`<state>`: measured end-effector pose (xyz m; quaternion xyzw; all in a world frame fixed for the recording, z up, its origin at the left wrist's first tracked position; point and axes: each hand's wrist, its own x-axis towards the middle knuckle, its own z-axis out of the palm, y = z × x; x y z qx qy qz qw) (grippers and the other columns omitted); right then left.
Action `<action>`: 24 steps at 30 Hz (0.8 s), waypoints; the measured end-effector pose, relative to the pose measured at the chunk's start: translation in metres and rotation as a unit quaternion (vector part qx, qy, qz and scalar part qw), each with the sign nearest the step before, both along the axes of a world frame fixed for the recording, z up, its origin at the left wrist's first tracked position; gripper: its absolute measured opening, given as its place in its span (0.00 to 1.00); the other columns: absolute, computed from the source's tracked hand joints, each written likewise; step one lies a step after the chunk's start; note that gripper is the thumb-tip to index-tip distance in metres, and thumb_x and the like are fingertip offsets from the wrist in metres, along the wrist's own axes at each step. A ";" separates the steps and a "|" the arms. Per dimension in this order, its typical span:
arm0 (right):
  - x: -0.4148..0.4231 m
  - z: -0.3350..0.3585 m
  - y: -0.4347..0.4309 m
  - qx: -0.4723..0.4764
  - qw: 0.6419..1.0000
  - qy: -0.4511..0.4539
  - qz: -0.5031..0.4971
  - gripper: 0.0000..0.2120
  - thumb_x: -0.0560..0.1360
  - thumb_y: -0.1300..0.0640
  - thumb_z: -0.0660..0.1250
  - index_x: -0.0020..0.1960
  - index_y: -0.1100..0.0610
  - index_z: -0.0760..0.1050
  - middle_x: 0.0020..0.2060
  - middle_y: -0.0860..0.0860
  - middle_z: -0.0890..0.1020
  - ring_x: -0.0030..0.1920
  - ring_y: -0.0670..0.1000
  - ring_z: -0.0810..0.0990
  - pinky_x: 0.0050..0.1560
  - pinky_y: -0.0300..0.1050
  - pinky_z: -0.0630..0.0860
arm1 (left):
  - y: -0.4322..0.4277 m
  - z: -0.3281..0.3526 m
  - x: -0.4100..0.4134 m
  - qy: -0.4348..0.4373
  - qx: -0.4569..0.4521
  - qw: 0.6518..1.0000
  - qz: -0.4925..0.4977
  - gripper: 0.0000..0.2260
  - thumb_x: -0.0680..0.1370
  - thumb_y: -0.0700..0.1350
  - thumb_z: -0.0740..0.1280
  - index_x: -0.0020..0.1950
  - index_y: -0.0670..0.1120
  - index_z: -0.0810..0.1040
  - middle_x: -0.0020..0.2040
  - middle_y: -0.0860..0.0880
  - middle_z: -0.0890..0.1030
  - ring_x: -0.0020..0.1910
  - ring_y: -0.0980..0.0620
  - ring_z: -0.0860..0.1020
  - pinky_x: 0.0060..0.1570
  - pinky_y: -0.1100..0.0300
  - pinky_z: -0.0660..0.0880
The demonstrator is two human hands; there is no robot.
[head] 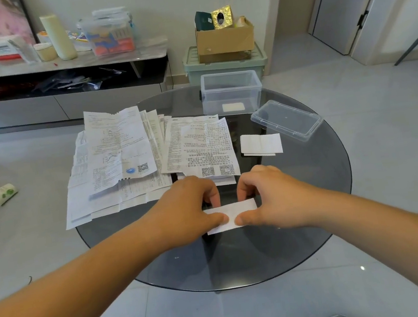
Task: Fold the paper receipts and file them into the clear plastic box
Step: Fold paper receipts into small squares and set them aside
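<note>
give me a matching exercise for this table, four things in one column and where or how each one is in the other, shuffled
Things:
1. clear plastic box
2. lid
3. folded receipt
4. unfolded receipts

States:
a. pinched by the left hand and right hand
b. spread over the left part of the table
c. lying off the box, to its right
d. open, with one folded paper inside

Pairs: 1-d, 2-c, 3-a, 4-b
</note>
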<state>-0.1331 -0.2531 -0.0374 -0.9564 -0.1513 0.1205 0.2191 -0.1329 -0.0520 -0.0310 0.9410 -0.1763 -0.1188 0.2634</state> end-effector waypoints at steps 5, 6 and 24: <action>-0.003 0.005 -0.007 0.089 0.995 0.050 0.000 0.12 0.71 0.50 0.76 0.46 0.47 0.73 0.40 0.46 0.79 0.38 0.46 0.77 0.39 0.44 0.75 | -0.004 0.003 -0.004 -0.032 -0.002 0.999 -0.018 0.08 0.74 0.52 0.74 0.44 0.55 0.75 0.41 0.57 0.79 0.42 0.60 0.76 0.42 0.63 0.75; -0.003 0.008 -0.010 0.110 0.993 0.052 -0.002 0.11 0.72 0.52 0.76 0.47 0.47 0.74 0.39 0.47 0.80 0.38 0.46 0.77 0.40 0.44 0.77 | -0.005 0.007 -0.005 -0.044 -0.004 0.999 -0.020 0.09 0.74 0.51 0.74 0.45 0.55 0.74 0.42 0.57 0.79 0.42 0.61 0.76 0.43 0.63 0.75; 0.106 0.003 -0.074 0.087 0.971 -0.111 -0.191 0.04 0.76 0.51 0.72 0.49 0.50 0.83 0.35 0.44 0.76 0.36 0.45 0.74 0.33 0.37 0.66 | -0.085 0.014 0.140 -0.103 0.007 0.994 -0.041 0.04 0.76 0.43 0.74 0.50 0.48 0.84 0.47 0.51 0.82 0.46 0.53 0.79 0.50 0.58 0.78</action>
